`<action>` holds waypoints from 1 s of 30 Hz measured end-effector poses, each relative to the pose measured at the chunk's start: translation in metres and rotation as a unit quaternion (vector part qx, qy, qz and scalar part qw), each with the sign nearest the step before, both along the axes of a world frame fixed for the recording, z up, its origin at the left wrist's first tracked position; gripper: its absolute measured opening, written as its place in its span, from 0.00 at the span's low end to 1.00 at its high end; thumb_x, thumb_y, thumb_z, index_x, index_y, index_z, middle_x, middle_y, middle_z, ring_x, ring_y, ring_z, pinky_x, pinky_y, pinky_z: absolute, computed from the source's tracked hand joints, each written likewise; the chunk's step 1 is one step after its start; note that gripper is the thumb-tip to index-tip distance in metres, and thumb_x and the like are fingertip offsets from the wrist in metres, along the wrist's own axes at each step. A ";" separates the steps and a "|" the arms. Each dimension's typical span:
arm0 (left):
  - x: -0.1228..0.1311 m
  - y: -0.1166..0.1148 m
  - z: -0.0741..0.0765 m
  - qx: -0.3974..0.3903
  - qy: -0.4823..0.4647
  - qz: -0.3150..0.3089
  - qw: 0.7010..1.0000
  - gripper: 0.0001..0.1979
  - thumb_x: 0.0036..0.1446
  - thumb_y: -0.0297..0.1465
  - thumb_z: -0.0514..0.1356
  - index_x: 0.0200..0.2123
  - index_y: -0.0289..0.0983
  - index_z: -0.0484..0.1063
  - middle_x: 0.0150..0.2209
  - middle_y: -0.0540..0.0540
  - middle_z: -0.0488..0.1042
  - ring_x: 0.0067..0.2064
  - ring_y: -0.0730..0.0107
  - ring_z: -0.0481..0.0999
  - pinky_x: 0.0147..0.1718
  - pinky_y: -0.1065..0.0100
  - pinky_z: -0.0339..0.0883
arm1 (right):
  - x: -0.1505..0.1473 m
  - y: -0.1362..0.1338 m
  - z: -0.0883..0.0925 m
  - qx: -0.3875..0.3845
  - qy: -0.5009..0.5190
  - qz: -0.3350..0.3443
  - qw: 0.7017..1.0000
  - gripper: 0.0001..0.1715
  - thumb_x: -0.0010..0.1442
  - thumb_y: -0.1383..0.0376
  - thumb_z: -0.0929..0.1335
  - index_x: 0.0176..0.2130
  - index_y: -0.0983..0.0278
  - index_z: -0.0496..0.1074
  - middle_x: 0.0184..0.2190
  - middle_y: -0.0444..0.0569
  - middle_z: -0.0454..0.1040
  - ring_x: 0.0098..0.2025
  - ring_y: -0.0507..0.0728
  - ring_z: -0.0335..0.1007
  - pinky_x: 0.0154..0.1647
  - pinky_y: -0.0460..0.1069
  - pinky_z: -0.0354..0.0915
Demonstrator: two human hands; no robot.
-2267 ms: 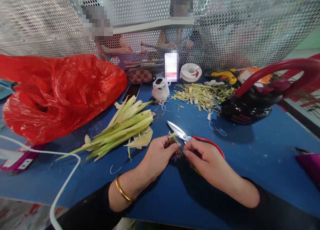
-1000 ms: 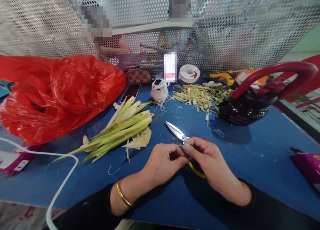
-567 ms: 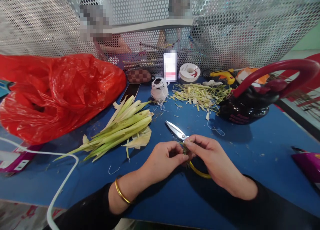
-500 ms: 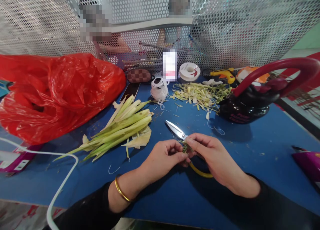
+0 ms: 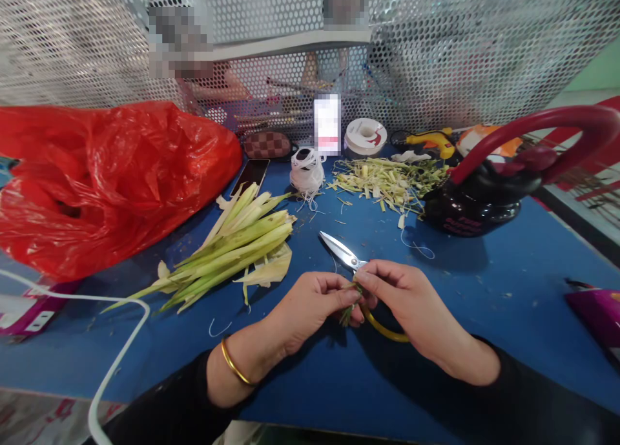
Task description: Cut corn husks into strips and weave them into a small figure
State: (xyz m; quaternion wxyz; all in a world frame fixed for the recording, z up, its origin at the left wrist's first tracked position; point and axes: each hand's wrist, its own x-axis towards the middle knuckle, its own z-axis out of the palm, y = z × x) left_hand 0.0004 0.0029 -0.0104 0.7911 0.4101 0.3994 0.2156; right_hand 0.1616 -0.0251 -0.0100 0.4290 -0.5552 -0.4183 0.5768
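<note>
My left hand (image 5: pixel 314 303) and my right hand (image 5: pixel 400 300) meet low over the blue table (image 5: pixel 484 283), fingertips pinched together on a small green leaf piece (image 5: pixel 349 308) with a yellow strip (image 5: pixel 382 329) curling out under the right palm. Both hands are closed on this piece. Scissors (image 5: pixel 341 251) lie on the table just beyond my fingers, blades pointing away to the left, handles hidden by the right hand. A bundle of long pale green leaves (image 5: pixel 232 248) lies to the left of my hands.
A red plastic bag (image 5: pixel 111 174) fills the left. White thread spool (image 5: pixel 305 170), tape roll (image 5: pixel 365 137), phone (image 5: pixel 252 174), leaf trimmings (image 5: pixel 387 183) and a dark basket with a red handle (image 5: pixel 484 199) stand behind. A white cable (image 5: pixel 121 348) loops at front left. People sit behind the mesh screen.
My hands drew slightly nearer and lower; the leaf piece turned in my fingers and its green end now hangs down. The yellow strip came into view under my right hand.
</note>
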 end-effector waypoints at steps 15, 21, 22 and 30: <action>0.000 0.002 0.000 -0.028 -0.035 0.062 0.997 0.12 0.49 0.37 0.69 0.30 0.33 0.77 0.26 0.47 0.78 0.26 0.76 0.74 0.32 0.71 0.66 | 0.006 0.000 -0.004 -0.021 0.097 -0.022 0.995 0.21 0.56 0.49 0.71 0.31 0.65 0.76 0.24 0.47 0.76 0.26 0.52 0.69 0.30 0.47 0.65; 0.000 0.002 -0.001 0.030 0.011 0.088 0.996 0.13 0.46 0.35 0.71 0.31 0.33 0.77 0.28 0.48 0.78 0.28 0.75 0.73 0.31 0.72 0.64 | 0.004 0.002 0.000 -0.007 0.022 -0.021 1.000 0.15 0.50 0.55 0.74 0.28 0.64 0.74 0.19 0.42 0.71 0.23 0.49 0.63 0.26 0.45 0.61; 0.000 0.002 0.000 0.051 0.019 0.105 0.993 0.12 0.45 0.34 0.71 0.32 0.34 0.77 0.27 0.49 0.77 0.28 0.76 0.73 0.31 0.73 0.64 | 0.003 0.002 0.001 -0.004 0.017 -0.023 1.000 0.15 0.50 0.55 0.74 0.27 0.64 0.74 0.19 0.41 0.70 0.23 0.49 0.62 0.26 0.45 0.61; 0.001 0.003 0.000 0.117 0.078 0.148 0.979 0.09 0.52 0.35 0.65 0.27 0.34 0.76 0.23 0.49 0.75 0.27 0.75 0.71 0.32 0.71 0.64 | 0.001 0.001 0.003 -0.002 -0.015 -0.010 1.000 0.14 0.51 0.55 0.73 0.27 0.64 0.75 0.18 0.41 0.69 0.22 0.49 0.61 0.25 0.45 0.59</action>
